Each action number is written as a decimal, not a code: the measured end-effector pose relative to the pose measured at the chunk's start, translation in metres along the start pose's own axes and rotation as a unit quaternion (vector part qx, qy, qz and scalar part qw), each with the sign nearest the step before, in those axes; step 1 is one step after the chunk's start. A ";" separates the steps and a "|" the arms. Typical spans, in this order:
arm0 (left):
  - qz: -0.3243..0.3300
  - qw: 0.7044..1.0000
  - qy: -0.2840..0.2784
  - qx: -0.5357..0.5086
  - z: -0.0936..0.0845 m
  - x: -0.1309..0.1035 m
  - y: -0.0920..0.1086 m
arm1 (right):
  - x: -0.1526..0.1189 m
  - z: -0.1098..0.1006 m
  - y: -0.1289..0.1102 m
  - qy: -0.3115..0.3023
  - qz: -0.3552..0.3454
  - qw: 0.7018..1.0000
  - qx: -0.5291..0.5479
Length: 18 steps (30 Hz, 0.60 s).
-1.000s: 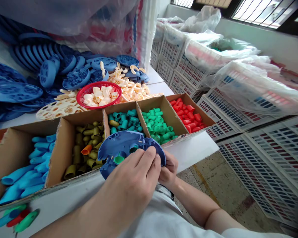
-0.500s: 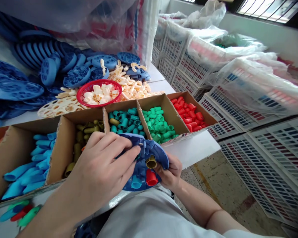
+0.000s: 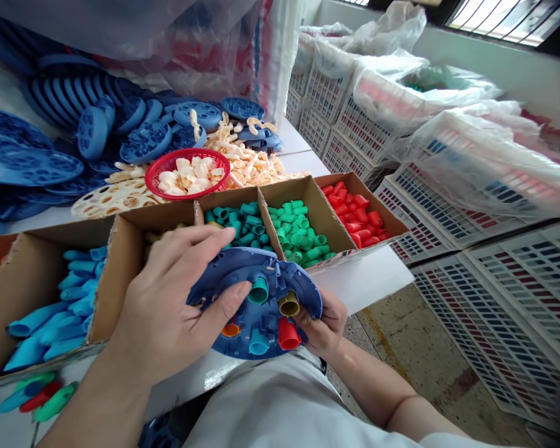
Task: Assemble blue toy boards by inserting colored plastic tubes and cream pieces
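My right hand (image 3: 324, 323) grips the right edge of a round blue plastic plate (image 3: 270, 317), tilted toward me above my lap. Short hollow plastic caps sit in it: a teal cap (image 3: 258, 290), an olive cap (image 3: 289, 303), a red cap (image 3: 288, 335), a light blue cap (image 3: 259, 342) and an orange cap (image 3: 231, 330). My left hand (image 3: 182, 292) hovers over the plate's left side, open, fingers stretched out and thumb tip beside the teal cap. It covers part of the plate's left side.
A divided cardboard box (image 3: 308, 193) holds colour-sorted caps. Behind it are a red basket (image 3: 152, 177) of cream pieces and stacked blue plates (image 3: 144, 143). Several loose caps (image 3: 42, 398) lie at the lower left. White crates (image 3: 452, 311) stand at the right.
My left hand has lifted and moved left, its fingers spreading away from the plate. The teal and orange caps now show. The plate has shifted slightly right with my right hand.
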State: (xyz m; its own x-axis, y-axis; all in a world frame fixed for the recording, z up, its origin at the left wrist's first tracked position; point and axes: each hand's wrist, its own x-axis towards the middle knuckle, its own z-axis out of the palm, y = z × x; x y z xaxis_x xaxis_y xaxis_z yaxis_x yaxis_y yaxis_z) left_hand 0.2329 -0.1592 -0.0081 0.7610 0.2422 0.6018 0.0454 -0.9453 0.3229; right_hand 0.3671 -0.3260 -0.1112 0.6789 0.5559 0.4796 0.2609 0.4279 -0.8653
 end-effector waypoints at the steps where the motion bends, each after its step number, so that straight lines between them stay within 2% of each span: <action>1: -0.016 0.999 -0.028 -0.016 0.000 -0.001 -0.001 | -0.001 -0.001 0.000 -0.001 0.003 1.000 -0.002; 4: -0.053 0.995 -0.058 -0.062 0.003 -0.001 -0.002 | -0.003 -0.002 -0.001 -0.002 0.009 1.000 -0.005; 10: -0.089 0.992 -0.031 -0.087 0.011 0.000 -0.002 | -0.003 -0.003 -0.001 0.013 0.010 1.000 -0.012; 15: -0.089 0.991 0.095 0.028 0.005 -0.012 0.013 | -0.002 -0.009 0.004 0.054 0.010 0.998 -0.030; 16: -0.078 0.991 0.089 0.063 0.005 -0.014 0.016 | -0.002 -0.010 0.005 0.060 0.011 0.998 -0.032; 18: -0.044 0.991 0.039 0.123 0.007 -0.016 0.021 | -0.002 -0.011 0.007 0.068 0.009 0.997 -0.032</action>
State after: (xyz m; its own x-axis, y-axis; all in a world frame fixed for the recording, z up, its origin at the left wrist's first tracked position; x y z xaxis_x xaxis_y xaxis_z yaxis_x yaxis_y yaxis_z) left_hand 0.2264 -0.1848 -0.0158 0.6951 0.3330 0.6372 0.2728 -0.9422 0.1948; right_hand 0.3752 -0.3319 -0.1191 0.7695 0.4601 0.4429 0.2877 0.3694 -0.8836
